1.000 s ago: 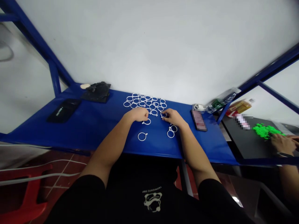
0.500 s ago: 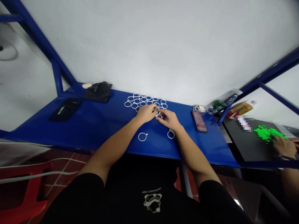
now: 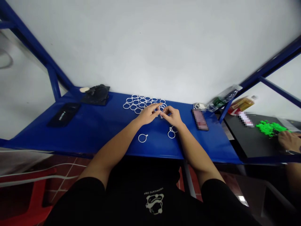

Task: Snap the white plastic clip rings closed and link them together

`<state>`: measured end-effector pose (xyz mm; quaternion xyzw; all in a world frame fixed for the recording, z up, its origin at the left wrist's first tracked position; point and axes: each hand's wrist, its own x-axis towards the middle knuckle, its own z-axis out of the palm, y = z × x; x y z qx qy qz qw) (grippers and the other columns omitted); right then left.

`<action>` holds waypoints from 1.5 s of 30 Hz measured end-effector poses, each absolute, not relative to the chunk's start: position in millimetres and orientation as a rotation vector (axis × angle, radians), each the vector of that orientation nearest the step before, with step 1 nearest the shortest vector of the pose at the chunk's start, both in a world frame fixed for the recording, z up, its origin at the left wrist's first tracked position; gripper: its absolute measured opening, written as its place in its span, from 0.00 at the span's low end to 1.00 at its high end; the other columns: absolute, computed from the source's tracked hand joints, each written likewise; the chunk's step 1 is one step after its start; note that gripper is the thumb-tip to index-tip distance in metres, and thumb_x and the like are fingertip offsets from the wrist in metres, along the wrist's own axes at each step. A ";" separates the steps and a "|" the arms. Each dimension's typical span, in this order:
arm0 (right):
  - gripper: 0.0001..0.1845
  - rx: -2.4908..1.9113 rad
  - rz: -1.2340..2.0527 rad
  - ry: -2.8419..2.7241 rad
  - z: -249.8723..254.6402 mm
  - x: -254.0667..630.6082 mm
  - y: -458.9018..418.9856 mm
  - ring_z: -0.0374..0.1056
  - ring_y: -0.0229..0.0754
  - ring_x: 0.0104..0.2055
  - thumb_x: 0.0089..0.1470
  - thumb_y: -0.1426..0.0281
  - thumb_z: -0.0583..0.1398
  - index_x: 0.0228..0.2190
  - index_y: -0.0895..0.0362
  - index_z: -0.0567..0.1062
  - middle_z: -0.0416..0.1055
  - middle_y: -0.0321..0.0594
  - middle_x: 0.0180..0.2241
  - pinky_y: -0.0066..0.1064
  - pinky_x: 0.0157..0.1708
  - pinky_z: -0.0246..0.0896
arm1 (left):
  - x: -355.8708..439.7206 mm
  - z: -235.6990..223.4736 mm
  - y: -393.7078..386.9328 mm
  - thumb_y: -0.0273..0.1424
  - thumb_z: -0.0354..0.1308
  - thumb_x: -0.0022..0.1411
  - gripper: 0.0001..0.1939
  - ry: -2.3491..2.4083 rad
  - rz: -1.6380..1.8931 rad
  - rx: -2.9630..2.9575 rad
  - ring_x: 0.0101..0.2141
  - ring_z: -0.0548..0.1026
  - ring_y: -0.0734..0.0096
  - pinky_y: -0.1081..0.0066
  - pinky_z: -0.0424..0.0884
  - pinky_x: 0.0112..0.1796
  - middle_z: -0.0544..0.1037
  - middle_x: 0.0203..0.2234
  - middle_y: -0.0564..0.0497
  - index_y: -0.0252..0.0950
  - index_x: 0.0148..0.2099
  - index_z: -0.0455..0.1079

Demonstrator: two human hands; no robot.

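Note:
Several white plastic rings with small tabs, like curtain rings (image 3: 135,102), lie in a cluster on the blue tabletop (image 3: 113,125) near the wall. My left hand (image 3: 148,115) is over the cluster's right end, index finger stretched out and thumb apart from it. Facing it, my right hand (image 3: 172,116) pinches a white ring between thumb and fingertips; the fingers partly hide this ring. A single ring (image 3: 142,138) lies nearer the front edge. By my right wrist lie two more, the nearer ring (image 3: 171,134) showing whole and the other partly covered.
A black pouch (image 3: 64,115) and a crumpled black bag (image 3: 96,94) lie on the left. To the right are a phone (image 3: 200,120), a coiled white cable (image 3: 199,106) and a plastic bottle (image 3: 221,99). Beyond, another person's hand (image 3: 289,140) touches green pieces (image 3: 270,128).
My left index finger has stretched out and lifted from the thumb. My right hand has shifted slightly up, its fingertips drawn together. The view has tilted a little.

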<state>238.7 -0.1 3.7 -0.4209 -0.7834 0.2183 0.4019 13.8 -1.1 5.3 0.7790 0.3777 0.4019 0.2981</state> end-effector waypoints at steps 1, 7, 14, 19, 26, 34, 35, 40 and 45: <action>0.26 -1.058 0.575 -1.971 4.0 239.0 -0.1 0.76 0.43 0.31 0.59 0.41 0.67 0.36 0.51 0.74 0.80 0.38 0.31 0.34 0.34 0.71 | 13.2 6.2 -2.6 0.33 0.57 0.77 0.24 0.989 1.089 2.133 0.36 0.79 0.71 0.64 0.77 0.47 0.80 0.54 0.46 0.43 0.72 0.69; 0.22 -1.040 0.516 -2.114 10.9 237.9 -6.4 0.74 0.43 0.32 0.67 0.46 0.61 0.45 0.52 0.75 0.80 0.38 0.33 0.34 0.34 0.67 | 9.5 7.9 0.0 0.35 0.63 0.75 0.13 1.052 1.173 2.222 0.35 0.77 0.71 0.65 0.75 0.45 0.82 0.48 0.47 0.39 0.57 0.78; 0.23 -0.995 0.439 -2.257 14.0 237.1 -9.9 0.72 0.44 0.31 0.75 0.53 0.49 0.35 0.52 0.73 0.76 0.39 0.30 0.35 0.36 0.62 | 6.4 8.4 4.7 0.36 0.62 0.76 0.13 1.116 1.118 2.265 0.32 0.76 0.69 0.68 0.67 0.37 0.81 0.30 0.52 0.38 0.36 0.76; 0.23 -0.957 0.427 -2.267 10.5 239.7 -4.2 0.71 0.44 0.31 0.74 0.55 0.49 0.34 0.53 0.74 0.76 0.39 0.30 0.34 0.36 0.61 | 9.8 8.2 0.6 0.36 0.62 0.75 0.13 1.102 1.081 2.329 0.31 0.76 0.70 0.68 0.67 0.37 0.81 0.30 0.52 0.38 0.36 0.76; 0.13 -0.922 0.442 -2.247 11.5 238.8 -4.9 0.71 0.44 0.32 0.68 0.64 0.52 0.35 0.53 0.74 0.77 0.39 0.30 0.34 0.37 0.62 | 13.0 7.8 -2.2 0.35 0.61 0.76 0.12 1.125 1.036 2.366 0.32 0.77 0.69 0.68 0.67 0.36 0.82 0.31 0.51 0.37 0.37 0.77; 0.10 -0.860 0.509 -2.194 11.5 236.7 -4.7 0.72 0.44 0.33 0.58 0.72 0.51 0.34 0.53 0.73 0.76 0.38 0.31 0.35 0.38 0.64 | 16.7 6.4 -2.4 0.38 0.58 0.79 0.14 1.097 0.986 2.432 0.35 0.77 0.67 0.67 0.68 0.39 0.82 0.34 0.50 0.38 0.39 0.76; 0.10 -0.859 0.528 -2.182 11.0 236.5 -4.6 0.72 0.44 0.32 0.58 0.72 0.51 0.34 0.53 0.73 0.76 0.38 0.30 0.35 0.38 0.65 | 17.2 6.2 -2.4 0.38 0.57 0.79 0.14 1.097 0.981 2.430 0.35 0.77 0.66 0.66 0.68 0.39 0.82 0.34 0.50 0.38 0.40 0.76; 0.11 -0.867 0.560 -2.174 10.4 236.5 -5.8 0.73 0.44 0.32 0.60 0.70 0.51 0.36 0.53 0.74 0.76 0.37 0.30 0.35 0.38 0.66 | 16.6 8.4 -2.5 0.38 0.57 0.79 0.13 1.090 0.964 2.352 0.35 0.78 0.67 0.67 0.69 0.40 0.82 0.35 0.50 0.39 0.41 0.76; 0.13 -0.953 0.444 -2.215 12.0 237.8 -9.4 0.75 0.47 0.37 0.66 0.66 0.52 0.39 0.53 0.75 0.79 0.42 0.34 0.37 0.39 0.67 | 16.0 11.6 -2.3 0.36 0.58 0.78 0.12 1.062 0.988 2.266 0.36 0.78 0.67 0.67 0.69 0.40 0.83 0.35 0.50 0.38 0.41 0.77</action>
